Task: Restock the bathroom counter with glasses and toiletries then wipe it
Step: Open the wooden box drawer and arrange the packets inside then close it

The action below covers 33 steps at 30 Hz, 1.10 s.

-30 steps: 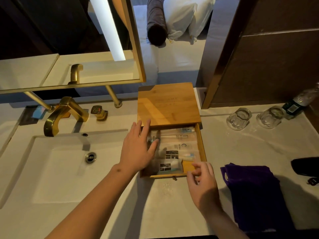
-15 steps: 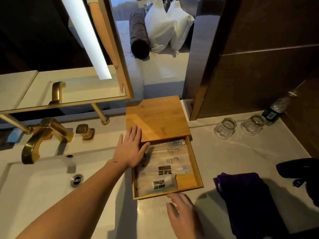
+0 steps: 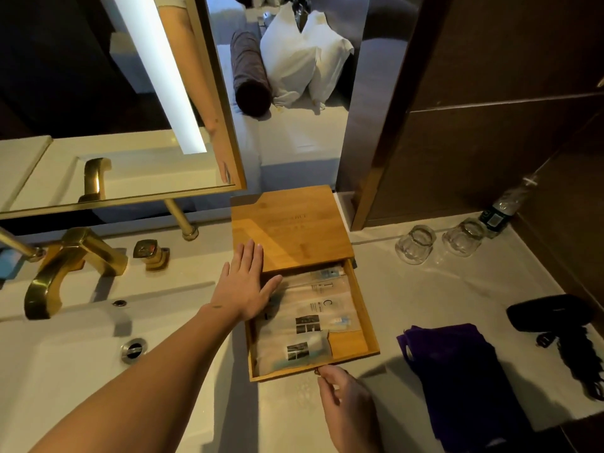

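1. Bamboo-coloured wooden toiletry box (image 3: 356, 353) is seen on the pale counter (image 3: 425, 295), its sliding lid (image 3: 291, 230) half open over wrapped sachets (image 3: 310, 315)
2. Left hand (image 3: 246, 286) is laid flat, fingers spread, on the lid edge
3. Right hand (image 3: 346, 403) is pinched on the small front knob (image 3: 317, 371)
4. Two clear glasses (image 3: 415, 245) are stood beside the box

Faint engraved lettering runs across the bamboo lid (image 3: 291, 228), too dim to make out. Down in the open wooden box (image 3: 367, 317), the toiletry packets (image 3: 313, 308) carry large single letters: a "T" on one, and at its 6 o'clock a "C" on the next. Their small print, and the water bottle's label (image 3: 495, 219), are too blurred to read.
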Tool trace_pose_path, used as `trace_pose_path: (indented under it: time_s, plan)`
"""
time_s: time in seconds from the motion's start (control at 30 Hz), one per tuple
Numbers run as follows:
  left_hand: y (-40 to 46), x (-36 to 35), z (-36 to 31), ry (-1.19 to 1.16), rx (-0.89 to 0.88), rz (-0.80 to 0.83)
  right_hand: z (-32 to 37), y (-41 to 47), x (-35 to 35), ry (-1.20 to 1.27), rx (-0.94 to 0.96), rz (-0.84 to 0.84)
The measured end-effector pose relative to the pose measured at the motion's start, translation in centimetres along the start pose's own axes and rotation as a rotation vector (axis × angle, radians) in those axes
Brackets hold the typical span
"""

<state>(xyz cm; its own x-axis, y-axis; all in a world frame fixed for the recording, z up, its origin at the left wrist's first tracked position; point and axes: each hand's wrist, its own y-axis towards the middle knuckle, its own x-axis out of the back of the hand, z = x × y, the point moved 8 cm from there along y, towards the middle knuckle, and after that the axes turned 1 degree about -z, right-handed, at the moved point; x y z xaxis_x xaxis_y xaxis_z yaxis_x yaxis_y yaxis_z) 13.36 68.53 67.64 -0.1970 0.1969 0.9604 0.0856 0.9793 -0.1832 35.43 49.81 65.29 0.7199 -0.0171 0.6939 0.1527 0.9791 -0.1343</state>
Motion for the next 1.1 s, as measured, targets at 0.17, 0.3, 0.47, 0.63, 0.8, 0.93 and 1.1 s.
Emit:
trace_pose_path:
  time_s: [0.17,0.3,0.47,0.63,0.8,0.93,1.1]
  plan:
    - [-0.7,0.0,-0.5,-0.027,0.035,-0.008,-0.3,0.7,0.5,0.032,0.244,-0.024]
    - [-0.7,0.1,0.1,-0.024,0.073,-0.036,-1.5,1.0,0.0,0.144,0.189,-0.058]
    - [-1.2,-0.7,-0.1,-0.007,0.053,-0.053,-2.3,-0.3,-0.9,0.22,0.053,-0.138]
    - [-1.0,-0.6,-0.2,0.006,0.022,-0.059,-2.1,-0.7,-1.3,0.228,0.02,-0.222]
    - [-1.6,-0.4,0.0,0.034,0.001,-0.003,-1.3,-1.3,-1.4,0.214,0.024,-0.263]
    - [-2.0,0.4,0.0,-0.07,-0.032,0.018,-0.7,-1.5,-0.9,0.271,0.051,-0.247]
    - [-2.6,0.8,-0.1,-0.132,-0.104,0.05,-0.7,-1.3,-0.1,0.175,0.092,-0.2]
